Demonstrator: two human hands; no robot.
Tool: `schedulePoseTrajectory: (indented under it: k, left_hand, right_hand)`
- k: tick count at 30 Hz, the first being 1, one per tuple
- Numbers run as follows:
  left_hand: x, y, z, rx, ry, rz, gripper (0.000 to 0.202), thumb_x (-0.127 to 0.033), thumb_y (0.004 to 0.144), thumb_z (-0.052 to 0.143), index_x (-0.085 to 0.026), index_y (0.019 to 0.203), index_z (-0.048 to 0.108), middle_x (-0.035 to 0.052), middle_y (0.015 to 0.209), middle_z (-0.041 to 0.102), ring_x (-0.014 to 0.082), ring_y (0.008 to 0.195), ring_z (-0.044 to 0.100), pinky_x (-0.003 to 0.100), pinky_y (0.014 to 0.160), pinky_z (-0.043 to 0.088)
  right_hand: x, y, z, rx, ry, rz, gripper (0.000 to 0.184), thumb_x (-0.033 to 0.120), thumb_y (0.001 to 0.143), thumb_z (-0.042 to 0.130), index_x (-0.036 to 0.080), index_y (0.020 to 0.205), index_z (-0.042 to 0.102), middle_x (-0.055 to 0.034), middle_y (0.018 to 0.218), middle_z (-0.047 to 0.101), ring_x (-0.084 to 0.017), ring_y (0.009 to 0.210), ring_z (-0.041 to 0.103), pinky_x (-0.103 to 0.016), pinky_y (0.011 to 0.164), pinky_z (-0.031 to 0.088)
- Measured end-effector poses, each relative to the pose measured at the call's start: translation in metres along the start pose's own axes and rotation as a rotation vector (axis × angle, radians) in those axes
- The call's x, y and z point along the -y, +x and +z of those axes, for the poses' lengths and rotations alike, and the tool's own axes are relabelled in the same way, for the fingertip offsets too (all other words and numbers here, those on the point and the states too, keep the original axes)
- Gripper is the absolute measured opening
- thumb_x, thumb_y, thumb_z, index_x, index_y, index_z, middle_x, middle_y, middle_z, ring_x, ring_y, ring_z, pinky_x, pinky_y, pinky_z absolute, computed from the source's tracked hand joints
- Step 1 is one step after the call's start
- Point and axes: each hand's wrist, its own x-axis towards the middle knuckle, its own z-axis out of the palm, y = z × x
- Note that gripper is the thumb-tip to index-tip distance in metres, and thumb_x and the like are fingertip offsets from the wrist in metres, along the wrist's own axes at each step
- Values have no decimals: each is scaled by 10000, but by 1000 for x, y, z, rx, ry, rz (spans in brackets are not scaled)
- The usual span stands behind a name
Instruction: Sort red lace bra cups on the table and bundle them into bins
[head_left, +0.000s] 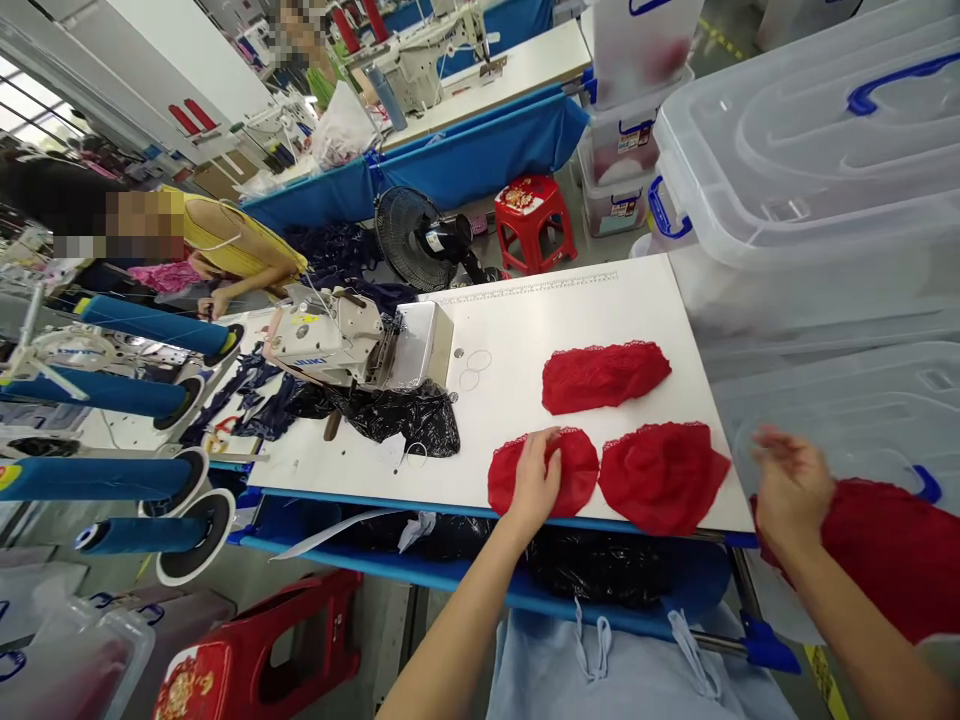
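My left hand (537, 478) lies on a rounded red lace-edged fabric piece (577, 470) on the white table (510, 330), its fingers flat and the thumb apart. To its right is a second red piece (664, 478), and a longer folded red lace piece (606, 376) lies behind them. Beyond the table's right edge, my right hand (795, 492) hangs above a clear plastic bin, close to a heap of red fabric (892, 550). Motion smears its fingers, so I cannot make out whether they hold anything.
A sewing machine (337, 345) with black plastic (405, 420) stands left on the table. Blue thread cones (150, 325) are at far left. Clear lidded bins (817, 200) crowd the right. A red stool (255, 650), a fan (420, 240) and a seated person in yellow (232, 235) are nearby.
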Motion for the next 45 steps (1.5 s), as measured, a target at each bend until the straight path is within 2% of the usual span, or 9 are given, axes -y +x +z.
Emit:
schedulePoseTrajectory:
  k: [2,7,12,22,29,33,38,41,45]
  left_hand:
    - [7,3,-11,0,178,11,288,-139,914,427,-194,1171,546,109,1155,578,229,1108,560,436,989,452]
    - [17,25,-15,93,402,-5,259,-128,880,542,-196,1128,571,100,1156,567,236,1044,562,419,940,458]
    - [20,35,-12,179,560,-39,288,-130,841,614,-199,1117,570,87,1085,580,249,999,557,410,889,454]
    - [-3,33,-18,493,502,67,113,-162,884,530,-164,898,643,66,880,636,219,826,619,345,796,486]
    - [-69,1,-43,716,113,391,165,-206,928,475,-215,967,635,57,1175,616,162,952,636,246,833,492]
    - [-99,3,-41,539,215,335,163,-214,923,439,-209,972,594,117,1344,500,169,816,629,289,692,484]
    - [-102,11,-38,583,94,89,316,-240,877,503,-220,1192,486,58,1054,632,188,844,585,314,763,448]
    - [-90,17,-41,735,-40,-110,274,-395,816,609,-180,987,597,-1,799,594,156,716,519,271,677,418]
    - [-80,46,-51,816,-205,-131,395,-543,743,668,-156,714,598,8,715,574,170,764,525,273,737,430]
  right_hand:
    - [6,-14,-3,14,-101,-167,154,268,837,519,229,979,565,-106,1119,603,-263,1131,542,-542,1042,373]
    - [14,-55,36,581,-216,-440,247,225,872,483,256,998,694,-50,1017,702,-211,960,650,-379,894,540]
    - [-6,-65,75,547,-343,-442,309,248,900,446,167,1126,641,-155,1169,643,-304,1053,590,-529,930,500]
    - [5,-59,93,536,-241,-183,268,439,833,541,194,853,650,-180,1053,646,-356,1018,566,-586,951,436]
    - [46,-63,68,597,105,203,385,566,864,494,219,961,629,-76,912,698,-249,857,657,-409,778,552]
    - [86,-72,56,726,403,465,497,666,853,489,203,929,652,-73,820,692,-227,770,654,-378,733,548]
    - [114,-64,46,831,596,594,333,487,747,753,227,903,617,4,869,656,-152,761,605,-271,714,509]
    - [111,-53,43,803,595,606,288,451,777,734,221,849,578,39,800,626,-119,695,567,-231,652,483]
    - [95,-26,53,653,581,560,328,480,763,729,216,873,568,21,788,651,-145,706,601,-276,688,515]
